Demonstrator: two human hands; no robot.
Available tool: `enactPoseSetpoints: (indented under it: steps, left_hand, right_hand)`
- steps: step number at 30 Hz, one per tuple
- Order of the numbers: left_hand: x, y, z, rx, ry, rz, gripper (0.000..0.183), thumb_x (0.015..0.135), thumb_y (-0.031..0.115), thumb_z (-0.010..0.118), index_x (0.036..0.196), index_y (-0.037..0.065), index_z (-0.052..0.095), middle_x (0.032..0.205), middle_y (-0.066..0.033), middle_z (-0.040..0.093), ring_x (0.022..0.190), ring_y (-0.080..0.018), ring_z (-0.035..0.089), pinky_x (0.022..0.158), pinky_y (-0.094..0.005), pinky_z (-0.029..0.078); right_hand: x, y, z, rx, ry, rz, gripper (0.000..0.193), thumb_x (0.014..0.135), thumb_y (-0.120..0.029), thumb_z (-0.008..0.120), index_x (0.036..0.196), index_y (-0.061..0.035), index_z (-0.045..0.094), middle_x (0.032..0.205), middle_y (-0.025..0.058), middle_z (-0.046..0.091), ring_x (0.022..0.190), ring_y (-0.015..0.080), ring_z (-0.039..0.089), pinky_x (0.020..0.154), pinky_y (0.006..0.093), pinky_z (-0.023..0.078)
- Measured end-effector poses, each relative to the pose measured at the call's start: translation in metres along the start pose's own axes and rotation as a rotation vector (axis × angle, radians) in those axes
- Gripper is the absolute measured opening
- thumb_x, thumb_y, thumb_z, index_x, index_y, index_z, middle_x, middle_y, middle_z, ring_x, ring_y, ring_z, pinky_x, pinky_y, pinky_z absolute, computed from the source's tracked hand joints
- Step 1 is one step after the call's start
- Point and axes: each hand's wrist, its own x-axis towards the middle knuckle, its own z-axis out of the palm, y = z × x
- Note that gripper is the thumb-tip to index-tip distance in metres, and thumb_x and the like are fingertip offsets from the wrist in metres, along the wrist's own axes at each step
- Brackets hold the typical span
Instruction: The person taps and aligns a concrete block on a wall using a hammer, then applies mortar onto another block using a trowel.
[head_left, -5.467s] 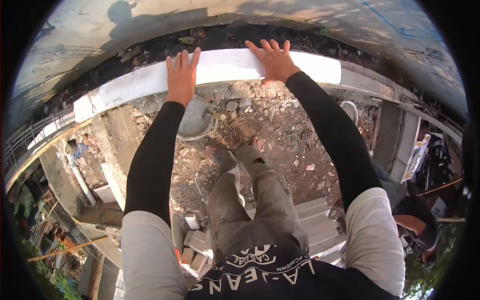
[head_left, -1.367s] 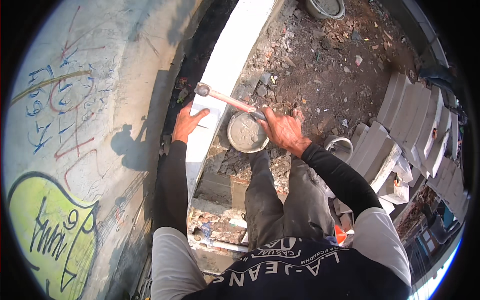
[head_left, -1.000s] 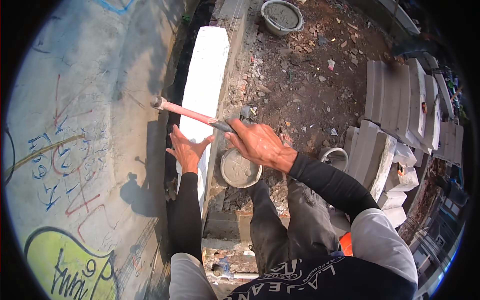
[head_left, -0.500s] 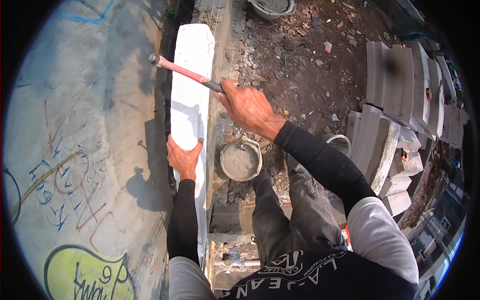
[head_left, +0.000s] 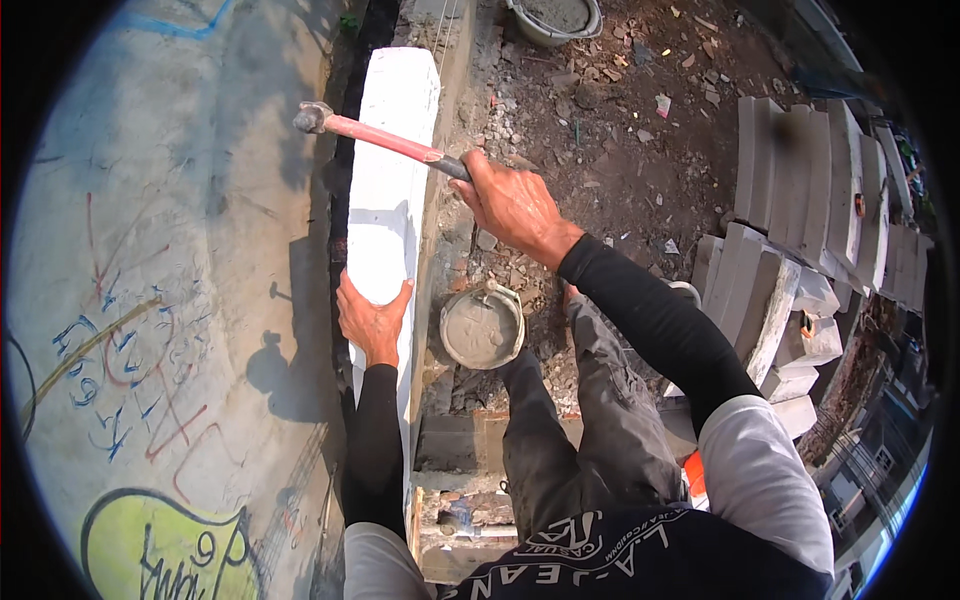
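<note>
My left hand (head_left: 372, 322) lies across the long white block (head_left: 392, 190), its thumb at the right edge and its fingers over the left edge. The block rests along the top of a narrow wall. My right hand (head_left: 515, 212) is closed around the dark grip of a hammer (head_left: 385, 137) with a reddish handle. The hammer's metal head points left, past the block's left edge, and the handle crosses above the block. A gap between head and block shows no contact. Beside the block, to the right of my left hand, stands a bucket of grey mortar (head_left: 482, 325).
A tall graffiti-marked wall (head_left: 170, 250) runs close along the left. A second mortar bucket (head_left: 550, 32) stands at the far end. Stacked grey blocks (head_left: 800, 170) fill the right side. Rubble-strewn soil (head_left: 640, 150) lies between. String lines (head_left: 447, 30) run along the narrow wall's far end.
My right hand and the hammer have shifted slightly, the hand a little to the right and farther away. The left hand stays on the block. The view has moved slightly.
</note>
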Motion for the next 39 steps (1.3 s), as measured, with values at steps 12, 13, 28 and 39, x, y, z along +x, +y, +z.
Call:
enactPoseSetpoints:
  steps: [12, 13, 28, 39]
  left_hand:
    - [0.003, 0.001, -0.007, -0.075, -0.052, -0.049, 0.107, 0.061, 0.052, 0.096, 0.143, 0.002, 0.049, 0.124, -0.0201, 0.063, 0.116, -0.0407, 0.063, 0.092, -0.0524, 0.052]
    - [0.004, 0.002, -0.007, -0.094, -0.051, -0.042, 0.107, 0.061, 0.052, 0.096, 0.143, 0.002, 0.049, 0.124, -0.0201, 0.063, 0.116, -0.0405, 0.063, 0.092, -0.0528, 0.052]
    - [-0.004, -0.004, -0.001, -0.029, 0.01, 0.002, 0.105, 0.06, 0.055, 0.094, 0.142, 0.007, 0.049, 0.124, -0.0171, 0.064, 0.114, -0.0399, 0.065, 0.088, -0.0551, 0.053]
    - [-0.002, -0.002, 0.004, 0.015, 0.017, -0.028, 0.102, 0.057, 0.06, 0.094, 0.136, 0.007, 0.056, 0.118, -0.0175, 0.068, 0.104, -0.0412, 0.07, 0.083, -0.0559, 0.056]
  right_hand:
    - [-0.001, 0.01, 0.008, -0.06, -0.078, 0.185, 0.028, 0.108, -0.03, 0.052, 0.105, -0.0037, 0.046, 0.063, 0.0206, 0.064, 0.056, 0.0437, 0.066, 0.051, 0.0543, 0.051]
    - [-0.002, 0.011, 0.009, -0.043, 0.006, 0.065, 0.027, 0.109, -0.03, 0.052, 0.104, -0.004, 0.046, 0.06, 0.0197, 0.062, 0.053, 0.0433, 0.064, 0.049, 0.0541, 0.05]
    - [-0.1, -0.007, 0.031, -0.055, -0.238, 0.089, 0.024, 0.11, -0.028, 0.052, 0.105, -0.0062, 0.044, 0.06, 0.018, 0.058, 0.05, 0.0418, 0.059, 0.048, 0.0548, 0.045]
    - [-0.13, -0.018, 0.035, -0.052, -0.256, -0.057, 0.026, 0.108, -0.033, 0.056, 0.112, -0.0078, 0.049, 0.067, 0.0176, 0.064, 0.06, 0.0407, 0.066, 0.05, 0.051, 0.05]
